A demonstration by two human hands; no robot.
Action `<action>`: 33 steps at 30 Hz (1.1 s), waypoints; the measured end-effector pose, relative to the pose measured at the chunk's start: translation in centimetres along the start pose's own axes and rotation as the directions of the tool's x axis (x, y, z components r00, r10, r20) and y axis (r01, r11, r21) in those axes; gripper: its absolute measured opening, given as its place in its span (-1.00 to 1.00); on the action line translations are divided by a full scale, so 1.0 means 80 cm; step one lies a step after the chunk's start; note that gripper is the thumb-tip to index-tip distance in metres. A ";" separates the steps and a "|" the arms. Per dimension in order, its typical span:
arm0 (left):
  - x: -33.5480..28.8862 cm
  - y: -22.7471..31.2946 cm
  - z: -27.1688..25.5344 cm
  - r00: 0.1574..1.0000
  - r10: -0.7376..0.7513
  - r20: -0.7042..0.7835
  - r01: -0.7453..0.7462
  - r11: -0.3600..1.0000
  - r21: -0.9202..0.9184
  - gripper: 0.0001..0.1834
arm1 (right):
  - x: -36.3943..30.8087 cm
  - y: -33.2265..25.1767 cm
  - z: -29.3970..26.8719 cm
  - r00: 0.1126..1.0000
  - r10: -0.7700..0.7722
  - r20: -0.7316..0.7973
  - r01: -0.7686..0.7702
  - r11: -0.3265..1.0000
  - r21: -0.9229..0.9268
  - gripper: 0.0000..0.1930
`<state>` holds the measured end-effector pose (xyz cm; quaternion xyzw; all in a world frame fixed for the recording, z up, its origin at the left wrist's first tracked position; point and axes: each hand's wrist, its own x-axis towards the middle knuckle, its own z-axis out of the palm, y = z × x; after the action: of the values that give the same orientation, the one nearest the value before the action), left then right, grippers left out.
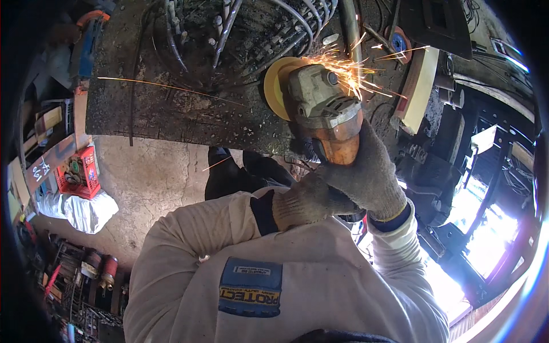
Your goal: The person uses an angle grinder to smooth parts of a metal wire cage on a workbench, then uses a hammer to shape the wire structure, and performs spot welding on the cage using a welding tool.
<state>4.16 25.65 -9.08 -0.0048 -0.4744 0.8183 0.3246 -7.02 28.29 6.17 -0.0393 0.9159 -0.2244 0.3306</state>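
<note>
An angle grinder (320, 94) with an orange body and a worn metal head is gripped in both my gloved hands over the workbench. My right hand (370, 174), in a grey knit glove, wraps round the orange body just behind the head. Lower and to the left, my left hand (309, 200) is closed on the rear part of the tool; its fingertips are hidden. A yellow round disc or guard (277, 88) shows on the head's left side. Orange sparks (346, 71) spray beyond the head, beside a metal bar (350, 28). The exact contact point is hidden behind the grinder.
Curved metal rods (229, 34) are bunched on the dark, gritty workbench (171, 114). A blue-centred disc (400, 43) and a pale block (418, 91) lie to the right. A red crate (86, 171) stands at left above a white sack (91, 211). Tools crowd the lower left.
</note>
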 end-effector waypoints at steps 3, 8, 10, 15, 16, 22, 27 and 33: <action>0.000 -0.001 0.002 0.998 0.014 0.055 -0.015 1.000 0.013 -0.38 | 0.000 -0.009 -0.002 0.999 0.031 0.033 -0.034 0.995 0.093 -0.17; 0.004 0.000 0.030 0.997 0.045 0.062 -0.052 0.993 0.108 -0.34 | -0.001 -0.029 -0.007 0.992 0.128 0.024 -0.128 0.992 0.021 -0.19; 0.005 0.001 0.016 0.997 0.071 0.036 -0.075 0.986 0.150 -0.32 | -0.001 -0.026 -0.004 0.989 0.146 0.037 -0.147 0.989 0.021 -0.18; 0.012 0.003 -0.001 0.986 0.121 0.115 -0.138 0.978 0.155 -0.24 | 0.001 -0.030 -0.010 0.995 0.091 0.050 -0.091 0.996 0.010 -0.20; 0.010 0.001 0.013 0.989 0.111 0.101 -0.124 0.984 0.129 -0.26 | 0.003 -0.011 0.002 0.997 0.074 0.034 -0.078 0.992 0.103 -0.19; 0.005 -0.005 0.010 0.958 0.232 -0.165 -0.163 0.922 0.352 -0.24 | -0.003 -0.014 0.005 1.000 0.005 -0.031 -0.008 0.996 -0.088 -0.22; -0.005 0.017 -0.006 0.993 0.097 0.067 -0.116 0.900 0.421 -0.16 | 0.004 0.001 0.002 0.997 0.032 0.070 -0.046 0.978 0.204 -0.23; -0.001 0.002 0.024 0.987 0.153 -0.058 -0.134 0.958 0.254 -0.25 | 0.000 -0.024 -0.004 0.990 0.142 0.018 -0.142 0.989 0.032 -0.21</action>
<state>3.54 24.06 -8.19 -0.0297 -0.3532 0.8921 0.2803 -7.31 26.68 7.23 0.0298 0.9099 -0.2154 0.3532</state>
